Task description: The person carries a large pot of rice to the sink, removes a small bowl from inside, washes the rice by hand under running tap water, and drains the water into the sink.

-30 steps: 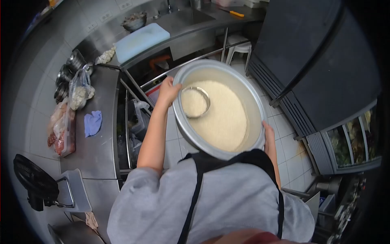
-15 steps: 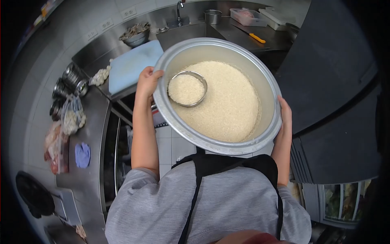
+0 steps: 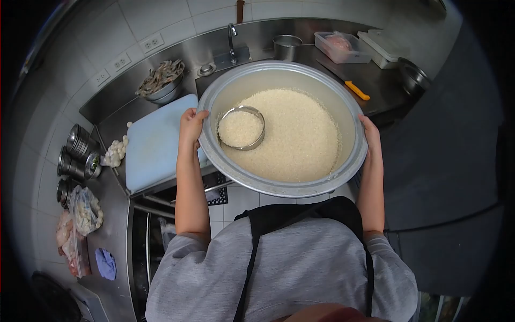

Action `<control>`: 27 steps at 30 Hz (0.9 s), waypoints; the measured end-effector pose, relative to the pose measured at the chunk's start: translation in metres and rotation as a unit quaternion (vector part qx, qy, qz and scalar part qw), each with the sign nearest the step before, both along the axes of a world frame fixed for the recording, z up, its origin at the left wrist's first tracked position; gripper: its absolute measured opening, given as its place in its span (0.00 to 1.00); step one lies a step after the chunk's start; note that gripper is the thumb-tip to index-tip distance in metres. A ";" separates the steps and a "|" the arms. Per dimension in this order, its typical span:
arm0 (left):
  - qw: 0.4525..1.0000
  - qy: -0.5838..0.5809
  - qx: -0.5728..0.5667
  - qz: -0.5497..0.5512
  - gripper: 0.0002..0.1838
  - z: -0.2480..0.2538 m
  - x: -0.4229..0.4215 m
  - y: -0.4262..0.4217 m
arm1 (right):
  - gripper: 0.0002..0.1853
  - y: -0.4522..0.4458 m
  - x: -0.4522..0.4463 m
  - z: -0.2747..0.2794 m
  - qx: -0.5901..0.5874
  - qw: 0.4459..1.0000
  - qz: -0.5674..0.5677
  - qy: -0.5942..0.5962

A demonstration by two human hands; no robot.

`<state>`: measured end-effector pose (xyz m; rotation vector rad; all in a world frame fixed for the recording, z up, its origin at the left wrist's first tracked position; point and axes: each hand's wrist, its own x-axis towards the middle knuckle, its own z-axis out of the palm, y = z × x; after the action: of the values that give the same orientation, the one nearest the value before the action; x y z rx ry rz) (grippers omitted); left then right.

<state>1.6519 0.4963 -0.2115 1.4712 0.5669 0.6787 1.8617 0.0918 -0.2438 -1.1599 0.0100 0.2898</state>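
Note:
A wide metal pot (image 3: pixel 279 189) full of uncooked white rice (image 3: pixel 295 134) hangs in front of my chest, held by its rim. My left hand (image 3: pixel 191 127) grips the left rim with the thumb over the top. On the opposite side my right hand (image 3: pixel 371 134) is closed on the rim, its fingers partly hidden by the pot. Half sunk in the rice, near the pot's left wall, sits a round metal bowl (image 3: pixel 259 140) with rice in it.
Ahead is a steel counter with a tap (image 3: pixel 232 40), a metal pot (image 3: pixel 287 49) and a yellow-handled knife (image 3: pixel 357 90). To the left lie a blue cutting board (image 3: pixel 155 145), a bowl of shrimp-like pieces (image 3: pixel 163 80), garlic (image 3: pixel 115 152) and a blue cloth (image 3: pixel 105 263). A dark cabinet (image 3: pixel 434 161) stands right.
My view has turned, and the sink counter with its cutting board appears nearer. The pot stays in both hands and looks more level. The metal bowl remains in the rice.

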 end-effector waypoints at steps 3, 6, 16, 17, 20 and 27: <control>0.999 0.029 -0.006 0.029 0.07 -0.031 0.050 0.010 | 0.11 0.015 0.089 -0.022 -0.010 1.000 0.021 0.008; 0.997 0.044 -0.031 0.062 0.07 -0.057 0.093 0.022 | 0.08 0.040 0.153 -0.013 -0.047 0.998 0.045 0.016; 0.975 0.108 0.002 0.194 0.10 -0.042 0.186 -0.008 | 0.08 0.092 0.324 0.005 -0.127 0.971 0.197 -0.052; 0.975 0.098 -0.030 0.199 0.09 -0.048 0.191 -0.017 | 0.08 0.094 0.338 0.006 -0.162 0.962 0.209 -0.074; 0.969 0.088 -0.009 0.230 0.10 -0.039 0.208 -0.036 | 0.11 0.094 0.395 -0.017 -0.154 0.963 0.217 -0.050; 0.966 0.115 -0.013 0.229 0.11 -0.029 0.218 -0.051 | 0.09 0.182 0.534 0.011 -0.331 0.728 0.136 -0.585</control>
<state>1.8698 0.4453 -0.2404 1.4130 1.1145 0.8566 2.3954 0.2734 -0.2332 -1.8965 -1.2860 -0.2761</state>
